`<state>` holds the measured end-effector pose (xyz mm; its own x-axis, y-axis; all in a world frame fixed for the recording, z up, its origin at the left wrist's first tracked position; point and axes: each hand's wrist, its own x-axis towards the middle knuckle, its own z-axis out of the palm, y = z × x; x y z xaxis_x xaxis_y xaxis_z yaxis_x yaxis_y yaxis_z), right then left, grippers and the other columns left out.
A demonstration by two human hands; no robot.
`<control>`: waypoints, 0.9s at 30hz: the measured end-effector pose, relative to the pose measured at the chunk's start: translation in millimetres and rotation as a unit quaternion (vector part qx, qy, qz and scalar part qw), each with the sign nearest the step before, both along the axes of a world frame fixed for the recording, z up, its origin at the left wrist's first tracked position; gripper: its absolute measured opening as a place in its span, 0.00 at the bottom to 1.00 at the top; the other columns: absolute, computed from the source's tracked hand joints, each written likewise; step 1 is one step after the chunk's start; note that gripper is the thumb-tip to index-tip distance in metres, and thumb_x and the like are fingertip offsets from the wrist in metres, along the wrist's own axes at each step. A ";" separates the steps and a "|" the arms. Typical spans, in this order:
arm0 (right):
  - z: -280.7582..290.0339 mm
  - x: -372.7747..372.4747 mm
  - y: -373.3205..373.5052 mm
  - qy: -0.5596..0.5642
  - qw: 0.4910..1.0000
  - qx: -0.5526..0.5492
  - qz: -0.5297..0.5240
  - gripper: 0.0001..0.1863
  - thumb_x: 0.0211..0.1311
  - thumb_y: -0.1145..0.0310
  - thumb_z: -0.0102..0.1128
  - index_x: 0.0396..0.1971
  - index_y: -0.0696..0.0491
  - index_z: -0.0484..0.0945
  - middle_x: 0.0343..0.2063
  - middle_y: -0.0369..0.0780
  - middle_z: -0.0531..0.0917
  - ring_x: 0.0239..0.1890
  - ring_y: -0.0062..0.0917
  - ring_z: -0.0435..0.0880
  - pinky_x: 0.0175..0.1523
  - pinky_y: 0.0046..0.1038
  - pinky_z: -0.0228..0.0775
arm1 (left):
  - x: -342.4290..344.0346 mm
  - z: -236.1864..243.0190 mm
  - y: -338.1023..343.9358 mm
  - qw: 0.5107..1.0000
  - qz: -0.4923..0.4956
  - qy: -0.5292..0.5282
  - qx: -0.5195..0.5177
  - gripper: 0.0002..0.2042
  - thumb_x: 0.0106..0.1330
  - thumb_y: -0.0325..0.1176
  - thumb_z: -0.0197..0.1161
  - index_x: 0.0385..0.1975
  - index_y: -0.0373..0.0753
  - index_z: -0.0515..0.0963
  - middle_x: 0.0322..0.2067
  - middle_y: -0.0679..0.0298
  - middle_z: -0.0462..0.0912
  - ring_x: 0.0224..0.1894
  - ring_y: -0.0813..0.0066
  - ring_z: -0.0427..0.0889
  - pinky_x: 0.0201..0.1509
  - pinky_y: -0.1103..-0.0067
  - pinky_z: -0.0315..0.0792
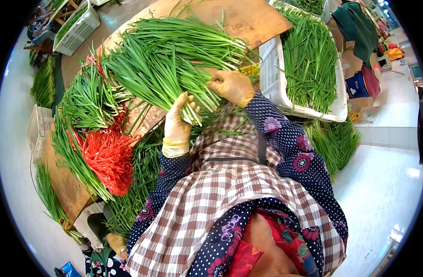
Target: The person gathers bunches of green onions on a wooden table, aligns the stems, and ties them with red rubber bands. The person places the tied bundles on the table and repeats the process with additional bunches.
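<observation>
**A:** ok, what shade are those leafy stalks [149, 69]?

**B:** Proper bright green, fading to almost white at the thick ends.

**A:** And the gloves? Same colour?

**B:** Nah, 2 different yellows. Left glove [178, 123] is pale and creamy, right glove [237, 87] is more of a tan yellow.

**A:** What about the outfit?

**B:** Navy sleeves [290, 136] with white polka dots and pink-purple flowers, plus a brown-and-white checked apron [216, 184].

**A:** Anything louder?

**B:** lol yeah, the strip bundle [112, 159] is orangey red. Worktop [262, 21] is warm brown, crate [270, 69] white, bucket [356, 86] dark blue.
</observation>
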<state>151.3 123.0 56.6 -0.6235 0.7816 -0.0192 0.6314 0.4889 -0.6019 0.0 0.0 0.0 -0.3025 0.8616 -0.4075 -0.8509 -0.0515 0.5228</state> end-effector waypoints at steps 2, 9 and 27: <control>-7.8 -16.3 -1.5 0.031 0.999 0.026 0.011 0.13 0.51 0.55 0.57 0.26 0.49 0.79 0.26 0.40 0.81 0.31 0.34 0.80 0.35 0.36 0.70 | 0.5 2.8 -0.4 1.000 0.009 0.002 -0.019 0.10 0.57 0.31 0.63 0.36 0.34 0.75 0.31 0.58 0.79 0.28 0.73 0.78 0.34 0.75 0.76; 7.3 15.8 -12.3 0.055 0.997 0.036 -0.042 0.13 0.51 0.54 0.58 0.26 0.49 0.79 0.20 0.38 0.80 0.24 0.32 0.80 0.29 0.32 0.71 | 20.3 -2.7 3.6 0.998 0.017 -0.024 -0.051 0.09 0.59 0.30 0.61 0.37 0.35 0.74 0.29 0.62 0.78 0.26 0.75 0.76 0.32 0.75 0.73; -16.6 8.6 -81.4 0.074 0.971 0.191 0.124 0.11 0.52 0.58 0.57 0.22 0.51 0.74 0.21 0.39 0.79 0.20 0.29 0.79 0.24 0.28 0.70 | 36.9 14.3 -7.9 0.978 0.054 0.191 -0.062 0.15 0.54 0.24 0.63 0.42 0.31 0.73 0.35 0.60 0.79 0.33 0.72 0.79 0.38 0.80 0.75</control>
